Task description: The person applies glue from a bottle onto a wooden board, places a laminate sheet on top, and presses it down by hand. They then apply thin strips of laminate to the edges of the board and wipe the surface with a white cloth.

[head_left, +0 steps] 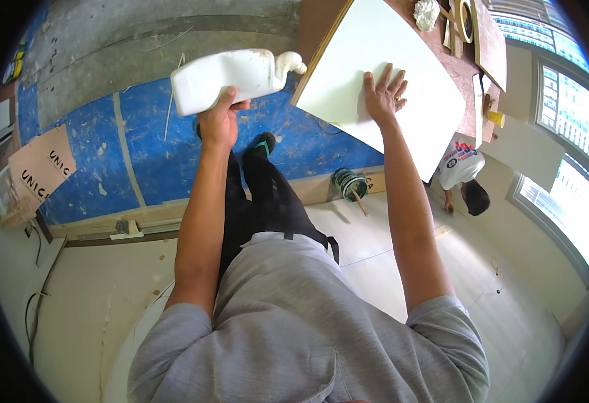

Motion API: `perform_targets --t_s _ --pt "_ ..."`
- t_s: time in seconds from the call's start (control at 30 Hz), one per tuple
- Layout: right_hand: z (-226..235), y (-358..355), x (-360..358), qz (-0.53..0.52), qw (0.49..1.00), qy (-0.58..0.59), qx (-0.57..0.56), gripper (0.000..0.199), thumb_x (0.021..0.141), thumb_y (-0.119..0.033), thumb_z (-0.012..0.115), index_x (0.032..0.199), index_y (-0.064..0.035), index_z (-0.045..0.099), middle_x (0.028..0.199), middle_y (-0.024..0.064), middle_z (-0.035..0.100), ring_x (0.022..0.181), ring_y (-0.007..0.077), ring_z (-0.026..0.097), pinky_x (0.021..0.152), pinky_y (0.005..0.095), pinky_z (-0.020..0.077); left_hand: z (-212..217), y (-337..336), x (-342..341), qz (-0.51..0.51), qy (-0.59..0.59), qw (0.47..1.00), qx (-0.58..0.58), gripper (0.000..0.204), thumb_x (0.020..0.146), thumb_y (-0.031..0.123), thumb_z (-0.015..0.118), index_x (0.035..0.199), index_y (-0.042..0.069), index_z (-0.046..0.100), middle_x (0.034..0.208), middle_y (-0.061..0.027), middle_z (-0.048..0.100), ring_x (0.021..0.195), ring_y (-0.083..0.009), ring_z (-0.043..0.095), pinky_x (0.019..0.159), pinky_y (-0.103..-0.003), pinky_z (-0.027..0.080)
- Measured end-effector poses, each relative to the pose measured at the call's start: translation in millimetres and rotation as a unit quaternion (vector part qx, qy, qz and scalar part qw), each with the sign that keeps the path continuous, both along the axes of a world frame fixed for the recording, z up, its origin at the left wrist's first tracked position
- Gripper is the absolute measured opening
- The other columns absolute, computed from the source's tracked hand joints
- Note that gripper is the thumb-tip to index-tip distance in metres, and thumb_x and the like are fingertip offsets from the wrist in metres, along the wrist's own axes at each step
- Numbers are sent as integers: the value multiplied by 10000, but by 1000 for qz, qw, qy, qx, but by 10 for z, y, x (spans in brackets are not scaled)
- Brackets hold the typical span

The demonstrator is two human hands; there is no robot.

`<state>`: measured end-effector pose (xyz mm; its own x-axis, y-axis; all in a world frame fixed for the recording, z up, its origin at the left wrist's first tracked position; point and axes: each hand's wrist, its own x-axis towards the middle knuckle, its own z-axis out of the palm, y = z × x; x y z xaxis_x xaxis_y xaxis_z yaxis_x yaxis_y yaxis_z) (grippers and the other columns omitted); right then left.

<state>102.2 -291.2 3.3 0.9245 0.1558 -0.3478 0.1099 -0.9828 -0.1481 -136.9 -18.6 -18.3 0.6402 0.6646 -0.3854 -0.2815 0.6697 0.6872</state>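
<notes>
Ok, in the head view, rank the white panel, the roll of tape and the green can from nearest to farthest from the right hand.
1. White panel: under the right hand, which lies flat on it.
2. Roll of tape: up on the workbench, to the hand's right.
3. Green can: down on the floor, below the panel's edge.

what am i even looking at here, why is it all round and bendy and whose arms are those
This is one picture from a wide fisheye camera worn on a person's head, looking down, so straight edges curve near the rim. There is no machine: the two bare arms coming up from the bottom belong to the wearer, whose grey shirt and dark trousers fill the middle.

The left hand grips a white plastic jug with a spout, held up in the air. The right hand lies flat, fingers spread, on a large white board resting on a brown table.

Below is a blue floor covering, a small green can with a stick in it, and another person crouching near the windows.
</notes>
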Motion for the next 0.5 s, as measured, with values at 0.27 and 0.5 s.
perform_targets --t_s 0.27,0.5 --pt "2 14 6 0 1000 -4 -1 964 968 -801 269 1680 -192 42 1721 223 -101 1584 418 -140 1225 669 -38 -49 43 38 -20 5 1000 20 421 905 92 778 1269 -20 598 1030 -145 722 783 -226 716 629 -319 601" --pt "-91 -57 29 -7 1000 -17 -8 1001 931 -869 254 1681 -244 33 1730 192 -104 1591 401 -126 1220 677 -22 120 -21 -275 -20 20 1000 13 400 924 121 762 1258 -32 606 1014 -140 726 784 -227 713 642 -324 595"
